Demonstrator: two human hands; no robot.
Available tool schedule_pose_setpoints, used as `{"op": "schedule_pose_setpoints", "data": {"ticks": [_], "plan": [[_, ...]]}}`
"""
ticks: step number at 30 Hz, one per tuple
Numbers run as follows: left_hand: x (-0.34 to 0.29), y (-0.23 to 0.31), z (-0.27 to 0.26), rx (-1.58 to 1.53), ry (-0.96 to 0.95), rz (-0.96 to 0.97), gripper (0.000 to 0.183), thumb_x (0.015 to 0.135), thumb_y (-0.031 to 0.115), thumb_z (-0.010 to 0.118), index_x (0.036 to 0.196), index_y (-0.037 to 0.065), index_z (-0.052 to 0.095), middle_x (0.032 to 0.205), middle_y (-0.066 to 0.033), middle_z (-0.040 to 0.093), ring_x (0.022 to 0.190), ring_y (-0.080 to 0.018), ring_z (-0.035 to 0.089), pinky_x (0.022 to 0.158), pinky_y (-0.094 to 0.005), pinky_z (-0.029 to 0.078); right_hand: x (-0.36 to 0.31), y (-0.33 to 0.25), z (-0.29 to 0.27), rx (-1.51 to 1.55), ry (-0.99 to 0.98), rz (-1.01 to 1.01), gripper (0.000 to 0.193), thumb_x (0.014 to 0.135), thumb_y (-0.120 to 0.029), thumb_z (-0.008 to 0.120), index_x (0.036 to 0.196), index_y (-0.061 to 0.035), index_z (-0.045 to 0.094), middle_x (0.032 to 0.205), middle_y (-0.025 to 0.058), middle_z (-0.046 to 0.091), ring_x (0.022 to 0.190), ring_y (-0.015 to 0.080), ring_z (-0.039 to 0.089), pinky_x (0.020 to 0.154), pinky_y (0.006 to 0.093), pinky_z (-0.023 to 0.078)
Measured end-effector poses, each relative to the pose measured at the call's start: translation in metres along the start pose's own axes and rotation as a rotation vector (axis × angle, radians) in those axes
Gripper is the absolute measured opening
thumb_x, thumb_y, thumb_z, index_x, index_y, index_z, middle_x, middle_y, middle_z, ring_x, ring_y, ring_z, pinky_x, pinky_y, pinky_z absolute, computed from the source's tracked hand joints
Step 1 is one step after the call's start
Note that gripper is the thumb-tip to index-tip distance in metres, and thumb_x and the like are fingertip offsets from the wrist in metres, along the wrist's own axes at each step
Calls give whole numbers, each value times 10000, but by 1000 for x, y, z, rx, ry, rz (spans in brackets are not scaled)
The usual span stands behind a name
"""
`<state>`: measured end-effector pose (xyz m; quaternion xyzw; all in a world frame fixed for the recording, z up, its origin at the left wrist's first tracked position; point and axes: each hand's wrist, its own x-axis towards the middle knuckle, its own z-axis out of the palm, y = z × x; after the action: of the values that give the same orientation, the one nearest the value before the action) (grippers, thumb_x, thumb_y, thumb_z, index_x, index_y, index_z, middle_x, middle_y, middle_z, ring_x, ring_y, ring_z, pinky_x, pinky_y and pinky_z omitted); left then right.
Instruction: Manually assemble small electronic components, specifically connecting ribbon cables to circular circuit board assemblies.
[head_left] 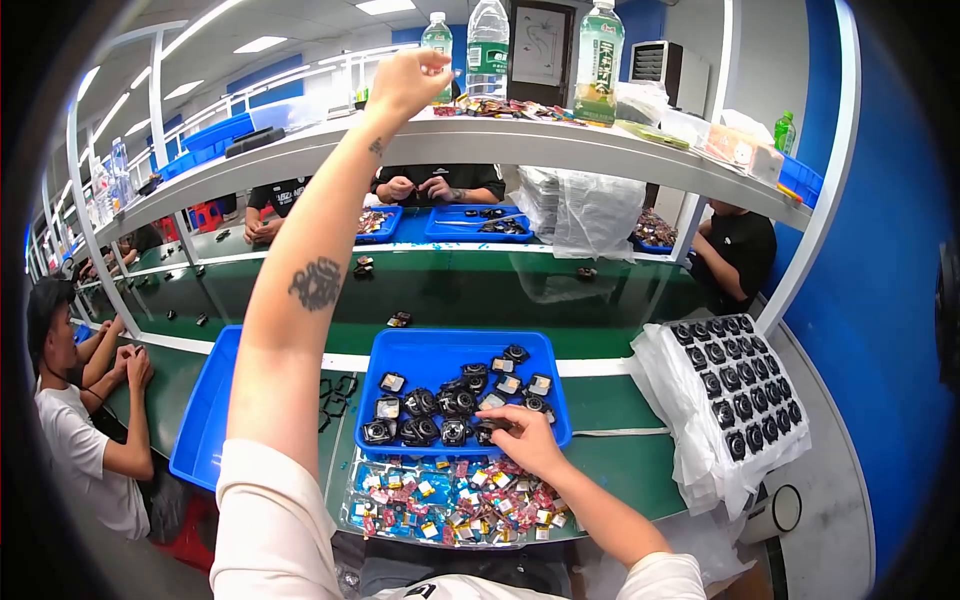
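My left arm stretches up to the white shelf, where my left hand (408, 85) is closed with its fingers curled. Whatever it may hold is too small to make out. My right hand (527, 440) is low over the right front of a blue tray (374, 365), its fingers bent around a small black camera housing (485, 436) partly hidden by them. More black camera housings (420, 402) lie in the tray, some showing a pale square part (540, 385). In front of the tray spreads a pile of small red, white and yellow electronic parts (460, 500) on clear plastic.
Bottles (598, 65) and a colourful heap of parts (510, 108) stand on the shelf. To the right, a foam tray of black housings (745, 385) rests on white wrapping. Another blue tray (205, 410) and black frames (336, 400) lie left. Co-workers sit across the green bench (480, 295) and at left.
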<state>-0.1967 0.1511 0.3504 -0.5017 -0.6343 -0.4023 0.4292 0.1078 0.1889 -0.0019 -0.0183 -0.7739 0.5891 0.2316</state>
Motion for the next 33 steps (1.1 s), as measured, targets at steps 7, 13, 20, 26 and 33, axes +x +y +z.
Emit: {"op": "schedule_pose_setpoints", "data": {"ticks": [7, 13, 20, 26, 33], "plan": [[-37, -20, -25, 50, 4, -4, 205, 807, 255, 600, 974, 213, 711, 790, -144, 681, 718, -268, 677, 679, -360, 525, -9, -6, 7, -78, -119, -75, 233, 769, 53, 590, 968, -20, 687, 902, 53, 643, 743, 68, 604, 616, 193, 485], [-126, 35, -50, -1241, 135, -13, 252, 921, 240, 566, 886, 36, 709, 698, -73, 666, 654, -124, 630, 648, -204, 492, -6, -8, 5, -82, -168, -108, 258, 691, 58, 543, 892, -9, 690, 929, 87, 661, 767, 134, 632, 663, 236, 506], [-335, 87, -91, -315, -409, -156, 86, 741, -2, 667, 821, 28, 677, 773, -70, 661, 681, -166, 603, 593, -270, 475, -4, -16, 14, -102, -247, -13, 162, 723, 11, 616, 873, 28, 674, 785, 74, 668, 677, 105, 644, 596, 213, 510], [-409, 113, -121, 15, -707, -221, 95, 689, 123, 742, 717, 64, 674, 640, -52, 602, 614, -219, 581, 538, -334, 451, -12, -13, 20, -49, -245, 121, 144, 790, -3, 653, 929, 32, 655, 806, 61, 650, 657, 68, 618, 577, 188, 508], [-420, 118, -121, -7, -715, -285, 91, 678, 135, 744, 693, 73, 680, 573, -48, 589, 546, -209, 577, 492, -328, 444, -16, -10, 24, 138, -242, 154, 160, 796, 28, 643, 950, 36, 604, 860, 66, 619, 769, 92, 616, 614, 201, 528]]}}
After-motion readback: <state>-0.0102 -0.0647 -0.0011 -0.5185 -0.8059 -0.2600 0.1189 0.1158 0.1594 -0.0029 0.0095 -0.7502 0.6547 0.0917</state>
